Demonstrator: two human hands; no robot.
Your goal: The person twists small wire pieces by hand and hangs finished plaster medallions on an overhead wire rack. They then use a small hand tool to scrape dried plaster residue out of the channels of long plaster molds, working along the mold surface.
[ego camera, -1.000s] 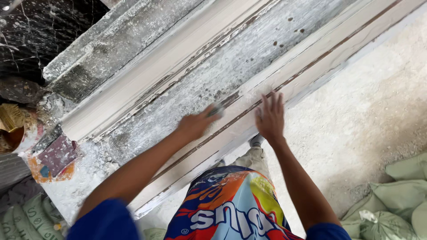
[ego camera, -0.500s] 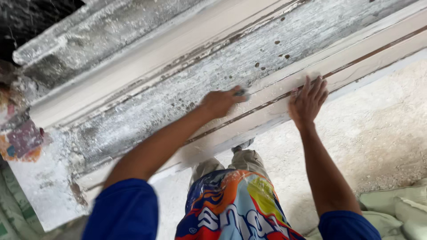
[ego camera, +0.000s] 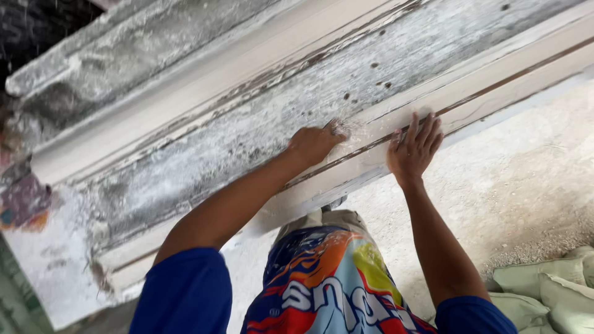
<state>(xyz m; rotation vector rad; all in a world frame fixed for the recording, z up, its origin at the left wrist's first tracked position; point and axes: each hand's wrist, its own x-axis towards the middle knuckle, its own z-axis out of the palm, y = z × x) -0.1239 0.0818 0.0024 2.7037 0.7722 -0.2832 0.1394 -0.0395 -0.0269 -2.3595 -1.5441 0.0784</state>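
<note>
A long, worn wooden frame [ego camera: 204, 154] with peeling white paint lies at a slant across the view. My left hand [ego camera: 314, 143] is closed on its grey middle board, pressing down on a small grey pad [ego camera: 338, 128] that barely shows past the fingertips. White dust lies around that spot. My right hand [ego camera: 413, 148] rests flat, fingers spread, on the pale moulding [ego camera: 470, 99] along the frame's near edge, just to the right of the left hand. A dark groove runs under its fingers.
A dusty concrete floor [ego camera: 520, 185] lies to the right of the frame. Green sacks [ego camera: 550, 284] lie at the bottom right. A paint-stained patch [ego camera: 25, 207] sits at the left edge, and a dark gap [ego camera: 31, 25] shows at the top left.
Both hands have slid to the right along the frame over the last second, and the view has followed them. Since half a second ago they have barely moved.
</note>
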